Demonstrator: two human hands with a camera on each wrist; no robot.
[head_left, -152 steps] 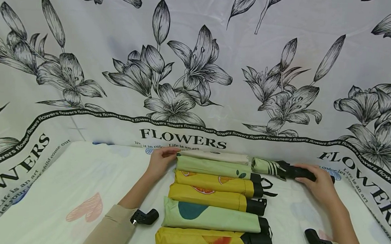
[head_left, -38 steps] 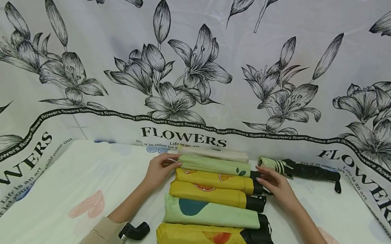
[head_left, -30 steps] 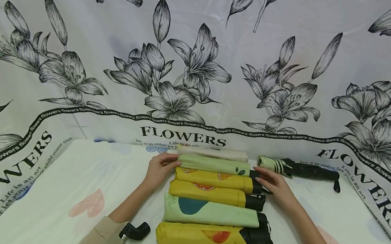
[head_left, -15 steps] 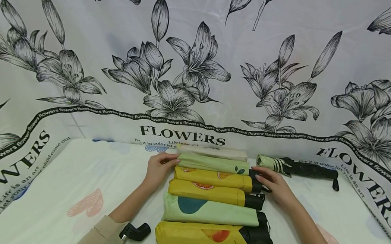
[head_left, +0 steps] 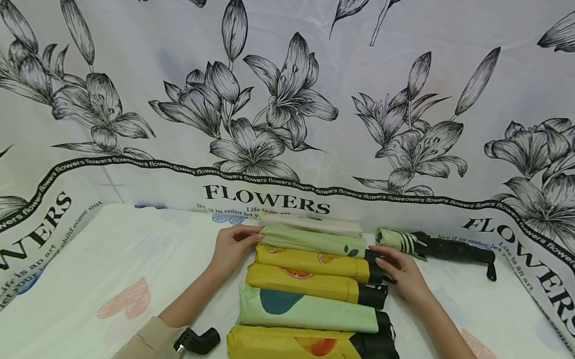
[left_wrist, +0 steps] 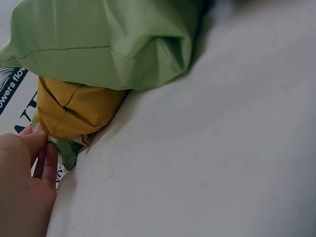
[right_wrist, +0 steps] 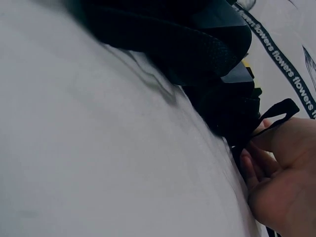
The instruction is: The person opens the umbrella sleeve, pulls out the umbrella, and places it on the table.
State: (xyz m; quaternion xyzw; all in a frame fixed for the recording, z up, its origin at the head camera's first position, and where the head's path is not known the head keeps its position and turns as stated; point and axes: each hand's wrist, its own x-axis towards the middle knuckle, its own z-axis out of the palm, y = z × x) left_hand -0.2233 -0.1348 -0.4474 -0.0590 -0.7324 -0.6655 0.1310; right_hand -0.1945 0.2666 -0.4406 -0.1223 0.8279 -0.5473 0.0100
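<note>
A row of folded umbrellas lies crosswise on the bed-like white surface. My left hand [head_left: 232, 248] pinches the left end of the light green umbrella [head_left: 308, 239], second from the back. At its other end my right hand [head_left: 404, 272] holds the black handle [head_left: 372, 255] between thumb and fingers. Behind it lies a cream umbrella [head_left: 314, 224]; a yellow umbrella with orange slices [head_left: 297, 261] is directly in front. In the left wrist view, the left fingers [left_wrist: 48, 163] meet green cloth beyond a yellow umbrella end [left_wrist: 74, 108]. Dark handles partly hide the right fingertips in the right wrist view.
Nearer me lie another yellow umbrella [head_left: 301, 284], a pale green one with a dark patch [head_left: 329, 312] and a thick yellow one [head_left: 277, 350]. A black and green umbrella [head_left: 441, 247] rests at the back right. A flower-printed cloth [head_left: 345, 122] hangs behind.
Five seconds ago my right hand held the black and green umbrella's handle; it has let go and moved left to the light green umbrella. My left hand came slightly nearer. Little differs over the last second.
</note>
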